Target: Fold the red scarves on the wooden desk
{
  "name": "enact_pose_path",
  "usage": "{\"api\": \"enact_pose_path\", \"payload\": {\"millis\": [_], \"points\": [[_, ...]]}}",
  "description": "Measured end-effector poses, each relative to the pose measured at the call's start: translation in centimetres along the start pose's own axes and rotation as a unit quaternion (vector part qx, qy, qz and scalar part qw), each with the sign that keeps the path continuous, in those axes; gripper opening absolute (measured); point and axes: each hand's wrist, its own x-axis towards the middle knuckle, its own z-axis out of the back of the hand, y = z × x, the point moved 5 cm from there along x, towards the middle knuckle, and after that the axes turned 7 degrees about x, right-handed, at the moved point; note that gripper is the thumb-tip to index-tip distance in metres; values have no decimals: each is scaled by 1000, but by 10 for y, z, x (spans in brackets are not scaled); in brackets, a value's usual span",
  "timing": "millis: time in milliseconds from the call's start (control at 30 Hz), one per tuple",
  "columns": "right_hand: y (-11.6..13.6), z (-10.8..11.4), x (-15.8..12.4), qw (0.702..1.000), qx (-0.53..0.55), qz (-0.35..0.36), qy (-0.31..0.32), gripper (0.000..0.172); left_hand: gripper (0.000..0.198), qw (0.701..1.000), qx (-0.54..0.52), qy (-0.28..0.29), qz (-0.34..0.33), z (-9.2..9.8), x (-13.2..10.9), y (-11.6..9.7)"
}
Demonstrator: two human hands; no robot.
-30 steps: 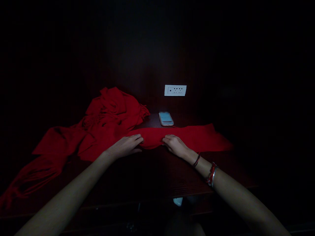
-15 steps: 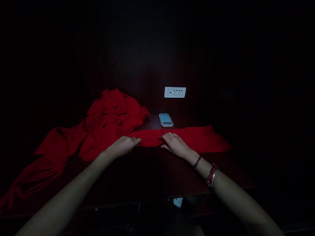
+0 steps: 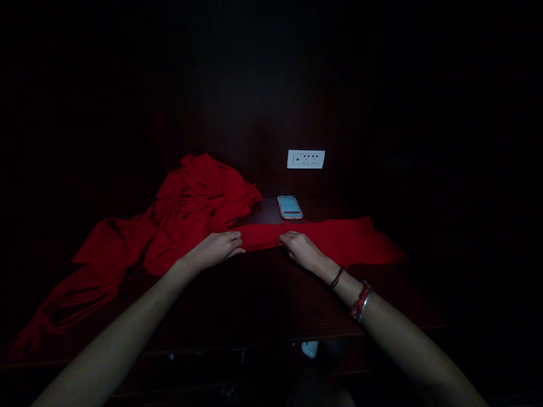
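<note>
A red fringed scarf (image 3: 339, 240) lies across the dark wooden surface, a narrow folded band of it running between my hands. My left hand (image 3: 218, 247), with a ring on one finger, pinches the band's near edge, its thumb below and fingers on top. About a hand's width to the right, my right hand (image 3: 300, 249) has its fingertips closed on the same edge. More red cloth is heaped in a crumpled pile (image 3: 207, 186) at the back left, and long fringe (image 3: 72, 305) trails to the front left. Whether pile and band are one piece, I cannot tell.
Behind the band lies a phone (image 3: 290, 207) with a lit screen. A white socket plate (image 3: 306, 159) is on the dark back wall. Below the front edge of the surface, a small white object (image 3: 309, 349) shows. The surroundings are very dark.
My left thumb has come down under the cloth's near edge, and my right fingers have closed more tightly on it. The whole view has shifted slightly; pile and phone lie as before.
</note>
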Motion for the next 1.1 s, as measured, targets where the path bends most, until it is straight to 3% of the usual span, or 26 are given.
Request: {"api": "enact_pose_path", "payload": {"millis": [200,300,467,633,667,733,833,1000,1100], "points": [[-2,1,-3,1000,-6,-12,19,15,14,987,-150,38,-30,-6,-4,0],[5,2,-1,1000,-24,7,5,12,17,980,-185,59,-34,-17,-3,4],[16,-5,6,997,-66,37,-9,13,17,977,-194,84,-33,-27,-2,11],[16,-9,6,998,-57,39,8,15,11,982,-148,120,10,-21,-11,20],[16,-9,5,998,-56,37,15,15,12,984,-140,108,20,-18,-12,19],[16,-10,4,997,-58,35,34,15,33,988,-139,60,17,-10,-10,11],[16,-8,3,996,-72,28,49,15,55,983,-179,25,-31,-7,-2,-8],[17,-6,0,993,-101,42,36,13,59,963,-220,157,5,-32,1,-9],[24,-8,-2,991,-103,85,23,15,68,955,-215,202,37,-31,-2,3]]}}
